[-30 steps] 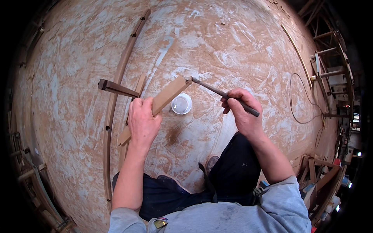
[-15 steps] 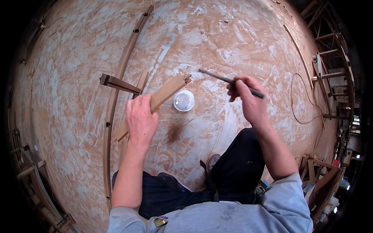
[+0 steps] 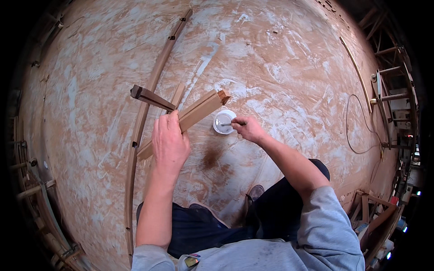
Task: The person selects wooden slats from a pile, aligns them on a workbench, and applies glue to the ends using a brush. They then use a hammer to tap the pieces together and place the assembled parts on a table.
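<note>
My left hand [image 3: 171,141] is closed round a flat, light-brown wooden bar [image 3: 201,111]. The bar slants up to the right, its far end cut to a joint with reddish-brown faces and a groove along one side. Just right of that end a small round white tub [image 3: 219,129] stands on the floor, holding something clear or pale. Over its right rim, my right hand [image 3: 249,130] pinches a thin dark stick [image 3: 226,124] whose lower end reaches into the tub. The substance on the stick's tip cannot be made out.
A long dark wooden rail [image 3: 156,74] with notches lies left of my hands, with a short dark crosspiece [image 3: 153,97] over it. Another light wooden piece [image 3: 179,94] lies behind the bar. Farther right are a thin strip [image 3: 355,67], a looped cable [image 3: 348,119] and wooden frames [image 3: 392,97].
My right hand has come left and down, bringing the stick from the air into the tub. The bar in my left hand has rolled, now showing its grooved side and cut end.
</note>
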Motion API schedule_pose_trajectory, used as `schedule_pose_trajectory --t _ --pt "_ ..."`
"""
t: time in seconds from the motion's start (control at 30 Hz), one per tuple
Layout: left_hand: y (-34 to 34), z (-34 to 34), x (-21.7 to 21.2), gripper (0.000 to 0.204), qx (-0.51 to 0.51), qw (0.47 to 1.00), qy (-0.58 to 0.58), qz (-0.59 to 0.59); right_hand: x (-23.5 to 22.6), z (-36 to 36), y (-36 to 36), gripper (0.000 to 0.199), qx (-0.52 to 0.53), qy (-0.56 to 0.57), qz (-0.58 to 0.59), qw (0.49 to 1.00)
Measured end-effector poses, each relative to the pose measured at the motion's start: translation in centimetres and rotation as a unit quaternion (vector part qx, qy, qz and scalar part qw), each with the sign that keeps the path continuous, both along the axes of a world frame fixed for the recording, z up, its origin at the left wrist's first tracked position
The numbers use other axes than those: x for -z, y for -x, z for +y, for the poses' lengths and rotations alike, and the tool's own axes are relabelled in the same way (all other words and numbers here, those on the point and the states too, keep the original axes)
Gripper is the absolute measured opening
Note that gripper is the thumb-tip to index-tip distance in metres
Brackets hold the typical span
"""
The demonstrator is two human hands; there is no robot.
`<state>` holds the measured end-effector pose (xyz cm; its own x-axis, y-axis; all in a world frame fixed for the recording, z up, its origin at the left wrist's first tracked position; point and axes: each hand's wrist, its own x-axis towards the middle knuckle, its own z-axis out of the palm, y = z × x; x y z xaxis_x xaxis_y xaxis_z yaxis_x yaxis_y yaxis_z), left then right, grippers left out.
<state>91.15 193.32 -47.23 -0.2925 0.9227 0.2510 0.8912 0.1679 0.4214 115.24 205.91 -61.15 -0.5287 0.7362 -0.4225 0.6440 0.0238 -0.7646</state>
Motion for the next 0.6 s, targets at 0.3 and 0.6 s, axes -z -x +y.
schedule_pose_trajectory --t 0.3,0.6 --pt "0.6 0.0 0.3 0.033 -0.045 0.996 0.066 0.044 -8.7 2.7 -0.1 0.019 0.289 0.185 0.150 0.927" --pt "0.3 0.5 0.9 0.021 -0.040 0.998 0.026 0.048 -19.9 -0.3 -1.8 0.025 0.276 0.075 0.381 0.879"
